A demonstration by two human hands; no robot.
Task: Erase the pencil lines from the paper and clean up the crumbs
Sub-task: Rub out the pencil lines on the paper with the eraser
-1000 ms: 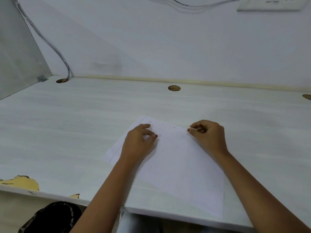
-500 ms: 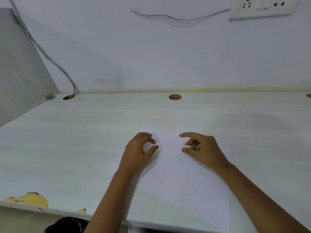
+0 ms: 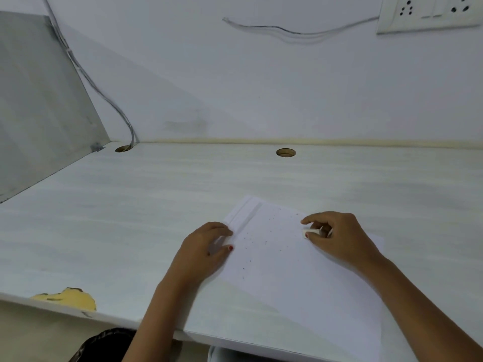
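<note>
A white sheet of paper (image 3: 292, 278) lies slanted on the white desk (image 3: 130, 210), its near corner over the front edge. Dark eraser crumbs (image 3: 251, 241) speckle its upper half. My left hand (image 3: 203, 252) rests on the paper's left edge, fingers curled and pressing it down. My right hand (image 3: 339, 239) sits on the paper's upper right part and pinches a small white eraser (image 3: 309, 233) between thumb and fingers, its tip touching the sheet. Faint lines run along the paper's top left margin (image 3: 245, 215).
Two round cable holes (image 3: 286, 152) (image 3: 122, 149) open at the desk's back edge, a grey cable (image 3: 104, 95) running into the left one. A grey side panel (image 3: 39, 100) stands at the left. A chipped yellow patch (image 3: 70, 299) marks the front edge. A socket plate (image 3: 428, 11) hangs on the wall.
The camera has tilted up, showing more wall. My right hand has shifted down onto the paper and uncurled, baring the eraser. My left hand keeps its place on the left edge.
</note>
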